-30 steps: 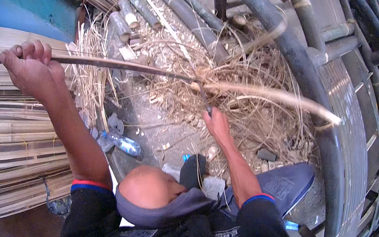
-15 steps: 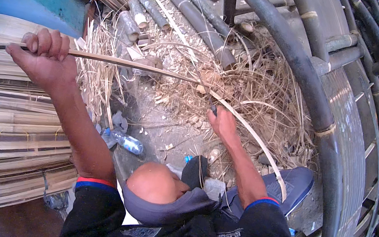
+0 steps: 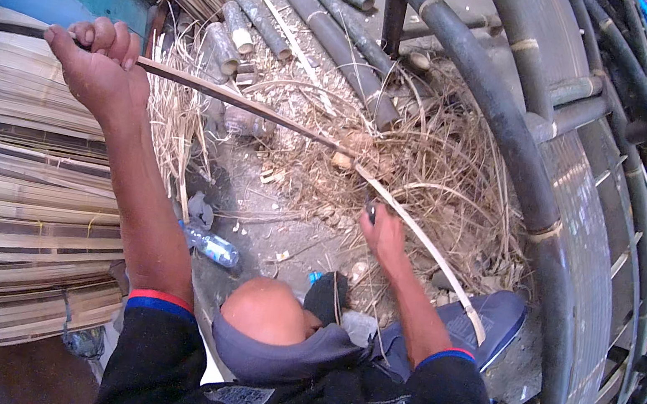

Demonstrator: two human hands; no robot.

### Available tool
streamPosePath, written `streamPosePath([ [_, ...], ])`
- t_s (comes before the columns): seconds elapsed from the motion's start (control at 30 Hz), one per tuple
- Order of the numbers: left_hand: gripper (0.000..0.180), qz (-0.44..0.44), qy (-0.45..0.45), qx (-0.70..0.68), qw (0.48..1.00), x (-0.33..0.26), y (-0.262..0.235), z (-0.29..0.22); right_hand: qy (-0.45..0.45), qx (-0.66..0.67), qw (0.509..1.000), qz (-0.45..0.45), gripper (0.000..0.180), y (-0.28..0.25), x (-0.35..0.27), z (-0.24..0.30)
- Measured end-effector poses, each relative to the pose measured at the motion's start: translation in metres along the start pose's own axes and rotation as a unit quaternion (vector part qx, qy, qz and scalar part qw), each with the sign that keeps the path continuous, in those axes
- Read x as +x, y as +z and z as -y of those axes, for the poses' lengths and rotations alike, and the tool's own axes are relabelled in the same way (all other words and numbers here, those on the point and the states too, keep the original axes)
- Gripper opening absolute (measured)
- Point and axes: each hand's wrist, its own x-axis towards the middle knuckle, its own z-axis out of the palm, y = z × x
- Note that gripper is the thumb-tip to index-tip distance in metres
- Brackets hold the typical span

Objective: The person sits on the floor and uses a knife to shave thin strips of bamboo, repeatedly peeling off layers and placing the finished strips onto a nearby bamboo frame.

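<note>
My left hand (image 3: pixel 98 73), off to the left, is closed round a long split bamboo strip (image 3: pixel 247 109). The strip slopes down to the right, across a small pale wooden block (image 3: pixel 342 159) amid the shavings. Beyond the block its pale end curves down towards my right leg. My right hand (image 3: pixel 385 239) is closed on the dark handle of a knife (image 3: pixel 371 211), close to the strip just past the block. Most of the knife's blade is hard to make out.
Shavings (image 3: pixel 465 165) heap around the block. Bamboo poles (image 3: pixel 328 38) lie at the far side, and a dark bamboo frame (image 3: pixel 544 224) curves along the right. Stacked slats (image 3: pixel 27 206) stand at left. A plastic bottle (image 3: pixel 214 248) lies near my knee (image 3: pixel 264 311).
My left hand has moved slightly right and farther away, so the strip slopes more steeply. My right hand has come a little nearer to me, still with the knife.
</note>
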Motion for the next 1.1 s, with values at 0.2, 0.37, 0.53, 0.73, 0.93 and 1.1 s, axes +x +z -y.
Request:
streamPosePath([
  [0.2, 0.048, -0.010, -0.036, -0.012, 0.999, 0.002, 0.016, 0.013, 0.050, 0.007, 0.999, 0.009, 0.033, 0.024, 0.005, -0.070],
  [0.37, 0.058, -0.069, 0.005, 0.001, 0.998, 0.029, -0.008, 0.024, -0.045, -0.009, 0.999, 0.006, 0.033, -0.033, -0.047, 0.034],
  [0.53, 0.064, -0.009, 0.003, -0.008, 1.000, 0.032, -0.008, 0.038, -0.154, -0.004, 0.986, -0.055, 0.030, -0.070, -0.055, 0.110],
  [0.73, 0.055, 0.062, 0.003, -0.060, 0.996, 0.011, 0.012, 0.024, -0.188, -0.003, 0.979, -0.073, 0.025, -0.087, -0.038, 0.153],
  [0.93, 0.056, 0.138, -0.035, -0.111, 0.984, 0.008, 0.013, 0.013, -0.226, 0.051, 0.971, -0.065, 0.023, -0.114, -0.041, 0.165],
  [1.1, 0.057, 0.152, -0.051, -0.125, 0.979, 0.006, 0.025, 0.013, -0.242, 0.064, 0.963, -0.097, 0.019, -0.124, -0.036, 0.180],
])
